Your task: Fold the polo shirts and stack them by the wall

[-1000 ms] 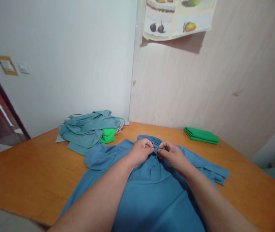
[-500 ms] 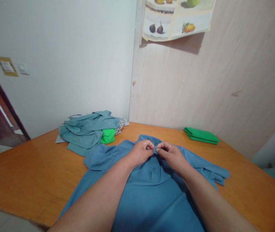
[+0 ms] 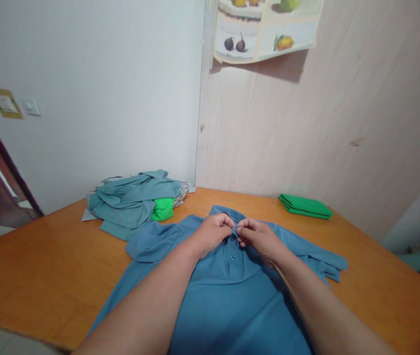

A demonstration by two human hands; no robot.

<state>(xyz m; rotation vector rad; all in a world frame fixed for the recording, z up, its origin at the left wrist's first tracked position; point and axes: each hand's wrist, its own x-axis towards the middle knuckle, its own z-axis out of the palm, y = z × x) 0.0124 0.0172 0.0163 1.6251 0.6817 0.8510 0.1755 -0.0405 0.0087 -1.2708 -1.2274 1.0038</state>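
Note:
A blue polo shirt (image 3: 225, 296) lies spread face up on the orange wooden table (image 3: 47, 266), collar toward the wall. My left hand (image 3: 213, 230) and my right hand (image 3: 256, 236) meet at the top of the button placket, just under the collar. Both hands are closed in a pinch on the shirt's fabric there, fingertips almost touching. A button shows on the placket just below them. My forearms cover the middle of the shirt.
A heap of teal and bright green clothes (image 3: 136, 204) sits at the back left of the table. A folded green garment (image 3: 304, 206) lies at the back right by the wall. A fruit poster (image 3: 265, 27) hangs above.
My hands stay pinched at the collar placket, fingertips drawing slightly closer together. The view has shifted a little.

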